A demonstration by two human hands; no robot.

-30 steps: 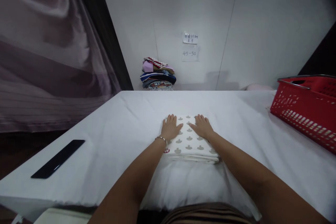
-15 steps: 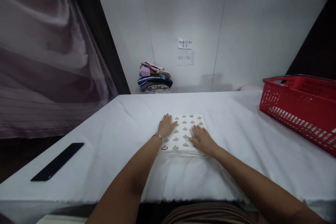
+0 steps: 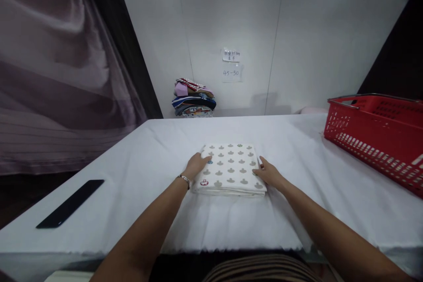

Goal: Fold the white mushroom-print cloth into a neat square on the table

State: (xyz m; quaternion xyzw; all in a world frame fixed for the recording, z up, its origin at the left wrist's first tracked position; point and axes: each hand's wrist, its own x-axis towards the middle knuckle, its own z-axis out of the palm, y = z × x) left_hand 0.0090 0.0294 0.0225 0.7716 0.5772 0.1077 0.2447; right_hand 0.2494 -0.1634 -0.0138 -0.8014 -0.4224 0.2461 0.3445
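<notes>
From where I stand, the person wears a slim, shiny, silver-coloured metal bracelet (image 3: pixel 185 180) around the wrist just behind the bare left hand (image 3: pixel 195 165), its finer detail too small to make out. The bare right hand (image 3: pixel 270 173) leads back to a bare wrist, and both forearms are uncovered too. Low at the front of the body shows a striped cloth garment (image 3: pixel 261 269), dark brown or black with narrow tan bands that curve across it.
</notes>
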